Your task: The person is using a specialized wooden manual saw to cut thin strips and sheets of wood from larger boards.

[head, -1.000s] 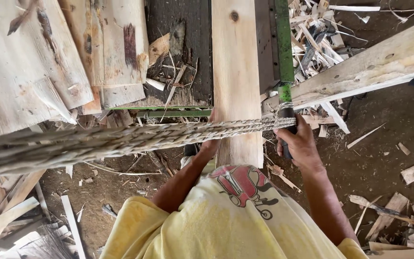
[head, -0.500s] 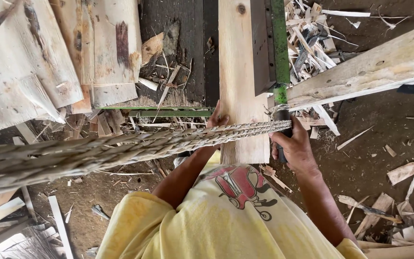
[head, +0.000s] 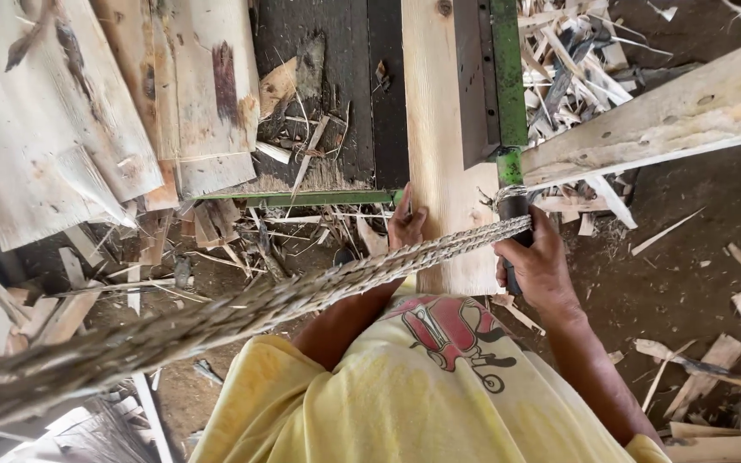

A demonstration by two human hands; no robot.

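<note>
A: How is the pale plank (head: pixel 443 154) being held?

B: It is laid lengthwise on the dark worktop (head: pixel 345 94), alongside the green metal rail (head: pixel 506 77). The left hand (head: pixel 406 225) is pressed flat against its near end, fingers spread and open, nothing being gripped; a flat push of that kind would keep the board square against the rail.

A: And the right hand (head: pixel 535 257)?

B: It is closed around a dark handle (head: pixel 512 225) just below the end of the green rail, beside the plank's near right corner. The fist is wrapped tight, so the handle is presumably being steadied or worked from there.

A: What is the rope (head: pixel 242 313) for?

B: A thick braided rope is seen crossing the view from lower left to the handle, passing over the left wrist. Whether it is tied to the handle or merely passes it cannot be told.

A: Why so much debris?

B: Offcuts and splinters (head: pixel 576 60) are heaped past the rail, and rough slabs (head: pixel 70 129) are stacked to the left, likely thrown clear of the working lane. A long beam (head: pixel 662 120) is laid obliquely at the right.
</note>
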